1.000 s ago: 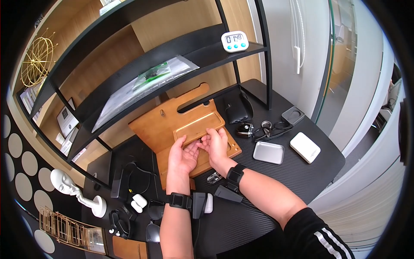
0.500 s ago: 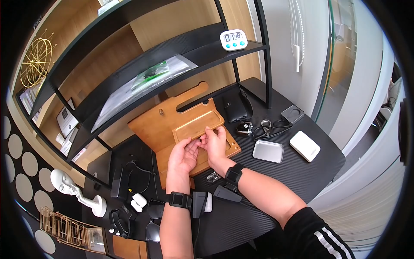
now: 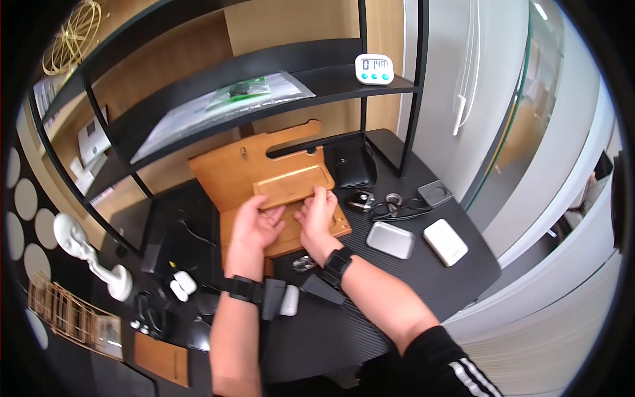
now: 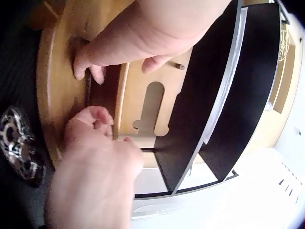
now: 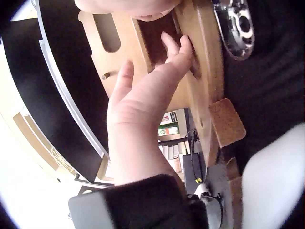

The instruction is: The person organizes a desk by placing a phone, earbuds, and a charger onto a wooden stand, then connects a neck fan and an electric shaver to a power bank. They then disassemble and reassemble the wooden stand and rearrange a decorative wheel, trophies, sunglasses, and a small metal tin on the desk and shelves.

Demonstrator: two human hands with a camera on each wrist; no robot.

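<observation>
A wooden stand (image 3: 235, 178) holds a raised, tilted tray panel (image 3: 291, 186). My left hand (image 3: 254, 225) lies at the panel's front left: its thumb touches the lower edge, its relaxed fingers reach beneath. At the front right, my right hand (image 3: 317, 217) pinches the same edge, fingers curled below. In the left wrist view, my left hand (image 4: 143, 36) is above my right hand (image 4: 95, 162), beside a dark recess (image 4: 106, 90) in the base. In the right wrist view, my left hand (image 5: 147, 95) has thumb and fingers spread apart; only part of my right hand (image 5: 126, 5) shows.
A black shelf (image 3: 331, 83) with a timer (image 3: 374, 69) stands behind. To the right are a metal tray (image 3: 391, 239), a white case (image 3: 445, 242) and cables. Earbuds (image 3: 183, 286), a white head figure (image 3: 73, 235) and a brown wallet (image 3: 162, 357) lie left.
The head view has shifted, so the table items appear further left. My hands have drawn slightly apart, with a gap now between their fingers. The panel remains raised.
</observation>
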